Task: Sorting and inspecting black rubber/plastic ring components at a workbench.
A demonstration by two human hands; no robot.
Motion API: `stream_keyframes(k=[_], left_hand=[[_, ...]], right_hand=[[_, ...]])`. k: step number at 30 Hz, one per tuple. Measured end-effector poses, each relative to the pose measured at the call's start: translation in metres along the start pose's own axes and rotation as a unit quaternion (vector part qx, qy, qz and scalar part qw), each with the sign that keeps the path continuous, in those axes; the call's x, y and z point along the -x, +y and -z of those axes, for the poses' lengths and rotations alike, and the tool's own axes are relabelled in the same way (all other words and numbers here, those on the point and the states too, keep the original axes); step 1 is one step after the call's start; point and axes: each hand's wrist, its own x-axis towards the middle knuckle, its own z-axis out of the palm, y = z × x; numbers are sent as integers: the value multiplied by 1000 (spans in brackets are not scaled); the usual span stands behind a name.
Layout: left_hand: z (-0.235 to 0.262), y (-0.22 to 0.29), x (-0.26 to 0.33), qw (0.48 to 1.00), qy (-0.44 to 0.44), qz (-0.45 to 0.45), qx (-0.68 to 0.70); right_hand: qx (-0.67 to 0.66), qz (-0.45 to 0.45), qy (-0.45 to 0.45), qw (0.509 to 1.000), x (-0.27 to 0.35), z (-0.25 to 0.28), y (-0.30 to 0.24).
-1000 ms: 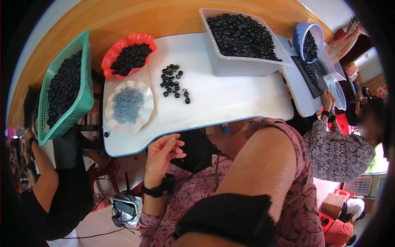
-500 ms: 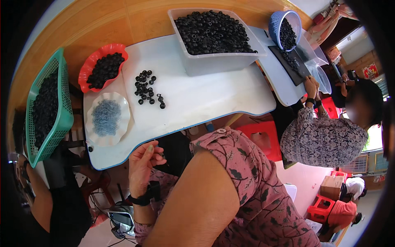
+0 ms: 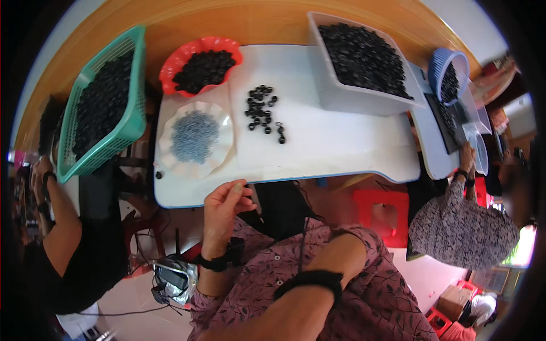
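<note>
White desk (image 3: 335, 150) with loose beads (image 3: 259, 112): steady left grip (image 3: 224, 211) near edge, pressed together; cannot tell if holding anything; right unseen.

The table (image 3: 324, 153) has a smooth, lightly glossy white top. At its far left corner, the red bowl (image 3: 169, 74) is shiny plastic; by the left edge, the plate (image 3: 225, 139) is smooth and glossy. The tub (image 3: 364, 104) at the far right corner is cloudy plastic. The black beads (image 3: 267, 120) gleam. Beyond the far edge, the panel (image 3: 273, 24) looks like smooth, varnished wood.
</note>
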Motion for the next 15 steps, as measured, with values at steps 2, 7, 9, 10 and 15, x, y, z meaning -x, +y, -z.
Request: stream_keyframes(k=[2,7,9,10,15], left_hand=[[0,4,2,1000,18,-19,-10],[4,-1,2,995,55,-62,-47],[4,-9,-2,997,28,-71,-26],[2,-9,-2,997,30,-73,-24],[-5,-9,-7,996,19,-48,-69]], right_hand=[[-23,10,-31,999,-9,-7,3],[103,-192,362,906,43,57,67],[156,-181,480,844,62,74,77],[162,-233,502,817,74,85,80],[500,-212,482,687,100,128,98]])
